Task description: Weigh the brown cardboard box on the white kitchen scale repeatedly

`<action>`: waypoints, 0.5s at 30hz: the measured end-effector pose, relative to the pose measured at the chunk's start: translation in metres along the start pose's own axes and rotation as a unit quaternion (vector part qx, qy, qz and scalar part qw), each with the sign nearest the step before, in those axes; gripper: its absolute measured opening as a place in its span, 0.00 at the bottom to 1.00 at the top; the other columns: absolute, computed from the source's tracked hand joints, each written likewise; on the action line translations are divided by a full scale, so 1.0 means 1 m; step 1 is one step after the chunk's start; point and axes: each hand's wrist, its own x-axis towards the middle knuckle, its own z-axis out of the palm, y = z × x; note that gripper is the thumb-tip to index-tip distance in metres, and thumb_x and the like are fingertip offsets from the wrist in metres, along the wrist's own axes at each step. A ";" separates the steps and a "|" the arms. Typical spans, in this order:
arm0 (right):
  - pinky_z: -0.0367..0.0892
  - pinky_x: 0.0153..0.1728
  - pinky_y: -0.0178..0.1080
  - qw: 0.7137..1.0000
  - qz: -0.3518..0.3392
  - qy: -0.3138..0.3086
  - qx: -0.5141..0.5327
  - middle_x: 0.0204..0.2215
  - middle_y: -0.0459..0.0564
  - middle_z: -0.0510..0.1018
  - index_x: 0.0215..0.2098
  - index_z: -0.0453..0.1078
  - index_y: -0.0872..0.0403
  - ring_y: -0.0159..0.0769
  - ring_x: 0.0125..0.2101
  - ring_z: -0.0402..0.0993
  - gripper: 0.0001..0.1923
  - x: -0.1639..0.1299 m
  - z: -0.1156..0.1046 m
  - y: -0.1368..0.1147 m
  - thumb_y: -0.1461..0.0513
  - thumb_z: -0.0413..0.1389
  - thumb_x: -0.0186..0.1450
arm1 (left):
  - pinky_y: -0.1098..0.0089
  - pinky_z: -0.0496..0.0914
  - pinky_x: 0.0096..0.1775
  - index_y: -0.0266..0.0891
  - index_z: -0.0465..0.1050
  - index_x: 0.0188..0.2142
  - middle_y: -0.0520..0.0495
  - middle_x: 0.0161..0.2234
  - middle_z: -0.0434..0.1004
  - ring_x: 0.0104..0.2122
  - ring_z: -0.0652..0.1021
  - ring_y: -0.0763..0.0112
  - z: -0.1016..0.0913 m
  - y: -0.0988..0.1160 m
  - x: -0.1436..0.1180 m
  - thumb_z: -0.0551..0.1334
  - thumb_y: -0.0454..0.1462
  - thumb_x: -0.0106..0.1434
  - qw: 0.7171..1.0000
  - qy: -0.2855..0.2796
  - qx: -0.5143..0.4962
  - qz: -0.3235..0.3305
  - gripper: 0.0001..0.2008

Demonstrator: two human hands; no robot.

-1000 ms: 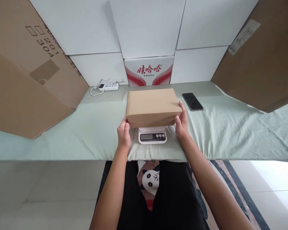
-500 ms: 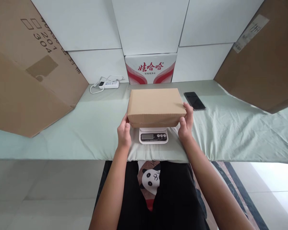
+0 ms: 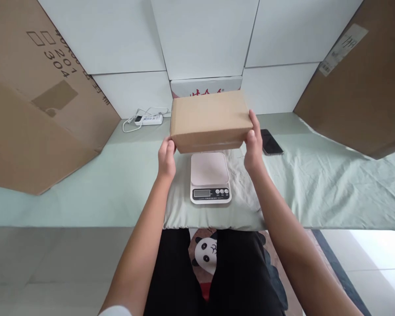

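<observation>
Both hands, the left hand (image 3: 166, 159) and right hand (image 3: 254, 149), clamp opposite ends of the cardboard box (image 3: 210, 119), held level above the scale (image 3: 210, 177) and clear of its platform. Right of the scale, a phone (image 3: 271, 142) lies on the tabletop (image 3: 316, 184).

We see a plain brown cardboard box (image 3: 210, 118), matt and smooth. The kitchen scale (image 3: 210, 177) looks like white plastic with a faint sheen, its small display glassy. The table cover (image 3: 316, 180) is pale green cloth, soft and creased. A phone (image 3: 271, 142) shows a glossy black face. Large cardboard sheets (image 3: 36, 114) are matt brown.
</observation>
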 end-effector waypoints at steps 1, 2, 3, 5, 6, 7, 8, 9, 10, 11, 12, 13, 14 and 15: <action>0.50 0.87 0.67 1.000 0.004 -0.006 0.005 0.85 0.43 0.62 0.83 0.59 0.34 0.59 0.87 0.50 0.44 0.009 0.006 0.011 0.29 0.44 0.77 | 0.50 0.78 0.66 0.42 0.81 0.57 0.34 0.58 0.88 0.64 0.84 0.43 0.003 -0.011 0.012 0.62 0.75 0.67 1.000 0.000 -0.002 -0.008 0.43; 0.47 0.88 0.66 1.000 0.010 -0.009 0.013 0.86 0.43 0.60 0.84 0.58 0.35 0.58 0.88 0.47 0.46 0.015 0.013 0.024 0.27 0.45 0.76 | 0.50 0.77 0.66 0.41 0.80 0.57 0.34 0.58 0.88 0.64 0.84 0.43 0.006 -0.023 0.021 0.63 0.76 0.65 1.000 0.001 -0.002 -0.016 0.44; 0.46 0.88 0.66 0.999 0.018 -0.015 0.024 0.87 0.43 0.58 0.84 0.56 0.35 0.57 0.88 0.46 0.48 0.019 0.019 0.037 0.27 0.45 0.75 | 0.50 0.77 0.67 0.42 0.80 0.57 0.34 0.59 0.87 0.65 0.84 0.43 0.008 -0.035 0.028 0.64 0.77 0.63 1.000 0.006 -0.002 -0.026 0.46; 0.44 0.88 0.65 0.998 0.035 -0.022 0.052 0.88 0.44 0.55 0.85 0.55 0.37 0.58 0.88 0.45 0.52 0.020 0.031 0.064 0.25 0.47 0.73 | 0.50 0.75 0.69 0.43 0.80 0.58 0.34 0.60 0.87 0.67 0.83 0.43 0.010 -0.057 0.035 0.64 0.78 0.61 0.999 0.014 0.002 -0.043 0.47; 0.43 0.88 0.65 0.997 0.042 -0.025 0.063 0.89 0.45 0.54 0.85 0.54 0.38 0.58 0.88 0.45 0.53 0.018 0.035 0.075 0.25 0.48 0.72 | 0.50 0.75 0.70 0.43 0.80 0.58 0.34 0.61 0.87 0.67 0.82 0.44 0.010 -0.066 0.036 0.64 0.78 0.61 0.999 0.017 0.004 -0.050 0.47; 0.43 0.89 0.64 0.996 0.048 -0.028 0.070 0.89 0.45 0.53 0.86 0.53 0.38 0.58 0.88 0.45 0.54 0.016 0.038 0.084 0.25 0.49 0.72 | 0.50 0.75 0.70 0.44 0.80 0.58 0.35 0.62 0.86 0.67 0.82 0.45 0.009 -0.073 0.036 0.63 0.78 0.62 0.998 0.018 0.005 -0.055 0.46; 0.42 0.89 0.63 0.996 0.053 -0.028 0.074 0.89 0.45 0.52 0.86 0.53 0.39 0.57 0.89 0.44 0.54 0.013 0.040 0.091 0.25 0.50 0.71 | 0.50 0.74 0.70 0.44 0.80 0.59 0.35 0.63 0.86 0.68 0.82 0.45 0.008 -0.078 0.035 0.63 0.77 0.63 0.998 0.016 0.004 -0.059 0.46; 0.41 0.89 0.63 0.995 0.056 -0.026 0.074 0.89 0.44 0.52 0.86 0.52 0.38 0.57 0.89 0.44 0.54 0.010 0.041 0.096 0.25 0.50 0.72 | 0.50 0.74 0.70 0.45 0.80 0.60 0.35 0.63 0.86 0.68 0.82 0.46 0.007 -0.081 0.034 0.63 0.77 0.64 0.998 0.015 0.003 -0.061 0.45; 0.41 0.89 0.62 0.995 0.060 -0.024 0.072 0.89 0.44 0.52 0.86 0.52 0.38 0.57 0.89 0.44 0.54 0.007 0.041 0.100 0.25 0.50 0.72 | 0.50 0.74 0.70 0.45 0.81 0.60 0.36 0.63 0.86 0.68 0.82 0.46 0.007 -0.083 0.033 0.63 0.76 0.64 0.998 0.013 0.003 -0.064 0.44; 0.40 0.89 0.63 0.995 0.064 -0.022 0.068 0.89 0.44 0.52 0.86 0.52 0.38 0.57 0.89 0.44 0.54 0.005 0.041 0.102 0.25 0.49 0.72 | 0.50 0.74 0.70 0.45 0.81 0.59 0.36 0.63 0.86 0.68 0.82 0.46 0.006 -0.085 0.032 0.63 0.76 0.65 0.998 0.010 0.006 -0.068 0.44; 0.40 0.89 0.63 0.995 0.068 -0.020 0.064 0.89 0.44 0.52 0.86 0.53 0.38 0.57 0.89 0.44 0.54 0.004 0.041 0.103 0.25 0.49 0.72 | 0.49 0.74 0.71 0.44 0.81 0.59 0.36 0.63 0.86 0.68 0.82 0.46 0.005 -0.086 0.032 0.63 0.75 0.66 0.997 0.006 0.011 -0.071 0.43; 0.40 0.89 0.63 0.995 0.072 -0.017 0.060 0.89 0.43 0.52 0.86 0.53 0.37 0.57 0.89 0.44 0.54 0.003 0.041 0.104 0.25 0.49 0.72 | 0.48 0.73 0.71 0.44 0.81 0.59 0.36 0.62 0.87 0.67 0.82 0.46 0.005 -0.087 0.032 0.63 0.75 0.66 0.997 0.003 0.019 -0.071 0.43; 0.40 0.89 0.63 0.995 0.076 -0.015 0.060 0.89 0.43 0.53 0.86 0.54 0.37 0.57 0.89 0.44 0.54 0.003 0.041 0.104 0.24 0.49 0.71 | 0.47 0.73 0.71 0.44 0.81 0.58 0.36 0.61 0.87 0.67 0.82 0.46 0.004 -0.089 0.032 0.61 0.75 0.68 0.998 -0.003 0.029 -0.064 0.42; 0.40 0.89 0.64 0.995 0.079 -0.013 0.062 0.88 0.43 0.54 0.86 0.55 0.37 0.57 0.88 0.45 0.53 0.002 0.041 0.105 0.24 0.49 0.71 | 0.46 0.74 0.71 0.43 0.81 0.58 0.35 0.61 0.87 0.66 0.83 0.46 0.004 -0.091 0.032 0.60 0.74 0.69 0.998 -0.009 0.040 -0.052 0.42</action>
